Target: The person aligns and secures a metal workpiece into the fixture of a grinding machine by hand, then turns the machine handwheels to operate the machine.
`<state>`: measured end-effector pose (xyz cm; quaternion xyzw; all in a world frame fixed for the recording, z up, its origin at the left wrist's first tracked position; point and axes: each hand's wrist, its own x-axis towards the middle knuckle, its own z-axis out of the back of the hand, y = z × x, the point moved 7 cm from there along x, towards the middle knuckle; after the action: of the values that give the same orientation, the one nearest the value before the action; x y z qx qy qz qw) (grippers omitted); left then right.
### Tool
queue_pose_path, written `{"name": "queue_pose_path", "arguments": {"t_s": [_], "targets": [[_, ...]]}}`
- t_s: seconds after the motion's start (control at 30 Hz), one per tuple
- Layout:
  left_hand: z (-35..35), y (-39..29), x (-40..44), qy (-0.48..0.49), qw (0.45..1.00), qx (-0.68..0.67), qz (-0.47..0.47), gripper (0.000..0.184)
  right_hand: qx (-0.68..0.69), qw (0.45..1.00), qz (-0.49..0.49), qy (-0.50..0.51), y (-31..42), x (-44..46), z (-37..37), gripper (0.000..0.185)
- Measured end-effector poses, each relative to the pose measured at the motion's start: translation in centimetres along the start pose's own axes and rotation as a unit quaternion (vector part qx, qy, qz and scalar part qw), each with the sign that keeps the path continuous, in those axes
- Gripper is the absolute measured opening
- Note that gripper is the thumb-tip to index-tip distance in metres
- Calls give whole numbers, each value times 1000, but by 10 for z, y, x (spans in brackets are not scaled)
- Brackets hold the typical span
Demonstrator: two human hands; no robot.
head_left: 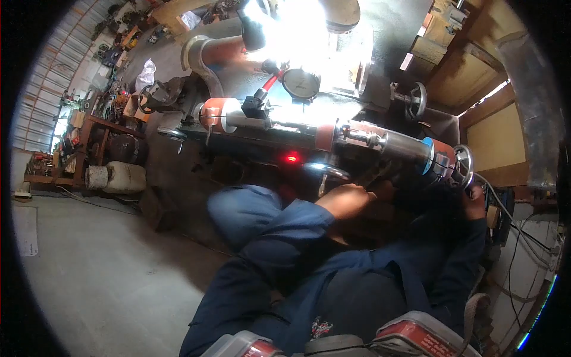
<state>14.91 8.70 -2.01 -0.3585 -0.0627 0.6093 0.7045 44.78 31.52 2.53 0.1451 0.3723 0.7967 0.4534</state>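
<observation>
My left hand [347, 201] is closed, just right of the chrome handwheel [326, 171] at the front of the machine. Its fingers point right, and whatever they may hold is hidden. At the far right, my right hand [474, 203] is curled at the lower rim of a spoked handwheel [464, 165] on the end of the machine. Behind my hands runs the machine's long horizontal assembly, with a dark cylinder [406, 151] and orange-brown blocks [326, 135]. A round dial gauge [300, 83] on a red-handled holder stands above it.
A bright lamp glare [297, 30] washes out the back. A red light [292, 158] glows under the assembly. Another handwheel [416, 101] is at the back right. A gas cylinder [125, 178] lies at left. Cables [499, 196] hang at right.
</observation>
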Motion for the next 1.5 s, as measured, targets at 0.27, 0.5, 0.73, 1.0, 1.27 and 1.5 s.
{"name": "queue_pose_path", "arguments": {"t_s": [0.27,0.5,0.73,1.0,1.27,1.5], "targets": [[4,-1,-1,-77,986,-147,-22,49,32,994,61,-85,44,-21,36,28],[14,-10,-3,-97,992,-65,-53,57,-20,986,59,-152,58,22,48,26],[23,-16,-8,-124,986,-94,-68,50,6,994,29,-106,36,68,31,28],[28,-15,-9,-175,975,-110,-78,34,-46,998,20,23,-9,20,-3,29],[21,-14,-3,-183,973,-98,-102,35,-19,991,66,-117,58,35,45,22],[28,-14,-8,-226,965,-77,-112,33,-24,999,38,3,-2,3,5,24]]}}
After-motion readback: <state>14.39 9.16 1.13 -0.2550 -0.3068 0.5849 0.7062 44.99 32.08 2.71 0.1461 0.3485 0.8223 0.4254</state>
